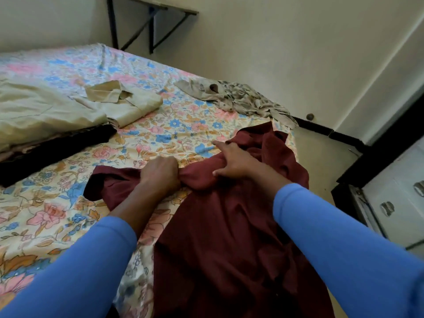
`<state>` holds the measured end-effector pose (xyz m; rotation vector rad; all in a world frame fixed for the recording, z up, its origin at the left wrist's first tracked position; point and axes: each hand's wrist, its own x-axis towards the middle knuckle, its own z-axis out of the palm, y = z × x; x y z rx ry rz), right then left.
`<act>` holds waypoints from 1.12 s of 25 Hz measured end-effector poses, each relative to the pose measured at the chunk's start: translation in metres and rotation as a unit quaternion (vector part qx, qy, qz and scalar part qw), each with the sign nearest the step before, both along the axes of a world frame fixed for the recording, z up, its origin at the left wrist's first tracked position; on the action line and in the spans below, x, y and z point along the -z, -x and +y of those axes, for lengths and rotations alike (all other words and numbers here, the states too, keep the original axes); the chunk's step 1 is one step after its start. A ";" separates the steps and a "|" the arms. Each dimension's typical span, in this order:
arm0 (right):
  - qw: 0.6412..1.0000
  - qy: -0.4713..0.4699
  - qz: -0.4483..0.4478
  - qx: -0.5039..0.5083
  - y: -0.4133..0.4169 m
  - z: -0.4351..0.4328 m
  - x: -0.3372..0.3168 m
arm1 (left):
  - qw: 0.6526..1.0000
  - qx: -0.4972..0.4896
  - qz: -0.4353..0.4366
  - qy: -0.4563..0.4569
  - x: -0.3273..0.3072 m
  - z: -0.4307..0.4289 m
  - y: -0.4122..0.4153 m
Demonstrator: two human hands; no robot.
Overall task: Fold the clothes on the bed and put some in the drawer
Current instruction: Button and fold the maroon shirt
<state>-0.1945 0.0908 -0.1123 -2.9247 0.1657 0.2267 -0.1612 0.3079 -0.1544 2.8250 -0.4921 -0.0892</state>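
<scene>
Head view: a person in blue sleeves (344,237) leans over a bed (165,131) with a floral sheet.
Maroon garment (229,226): spread loosely over the near right part of the bed and rumpled, with one end trailing left and the far end bunched near the mattress edge.
Left hand (161,174): at the garment's far left edge. The grip is a tight fist with a gathered twist of the maroon cloth caught inside it.
Right hand (231,161): just right of the left hand, lying on top of the garment. Forefinger and thumb are stretched wide and nothing is clasped. The palm presses on the cloth.
Folded beige shirt (128,104): on the sheet, well beyond the garment and to its left, collar up.
Pale beige cloth (39,113): farther left of the garment, touching the folded shirt.
Dark garment (55,152): left of the maroon garment and apart from it, lying partly under the pale cloth.
Patterned grey cloth (243,97): crumpled at the bed's far edge, just beyond the garment's far end.
White drawer unit (394,196): off the bed, right of the garment, metal handles showing.
Folding table frame (149,21): against the wall, far beyond the garment.
</scene>
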 end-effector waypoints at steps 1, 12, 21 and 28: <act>0.999 0.026 0.035 -0.025 -0.025 0.000 0.004 | 0.995 -0.025 -0.052 0.082 0.003 -0.002 -0.008; 0.924 -0.221 -0.226 0.215 -0.199 -0.025 -0.033 | 0.991 0.012 -0.039 0.127 0.040 -0.041 -0.013; 0.939 0.147 -0.099 -0.294 -0.162 -0.015 0.001 | 0.929 -0.091 0.048 0.356 0.040 -0.018 -0.029; 0.863 0.358 0.002 -0.356 -0.168 0.000 -0.002 | 0.829 -0.135 0.162 0.519 0.045 -0.017 -0.031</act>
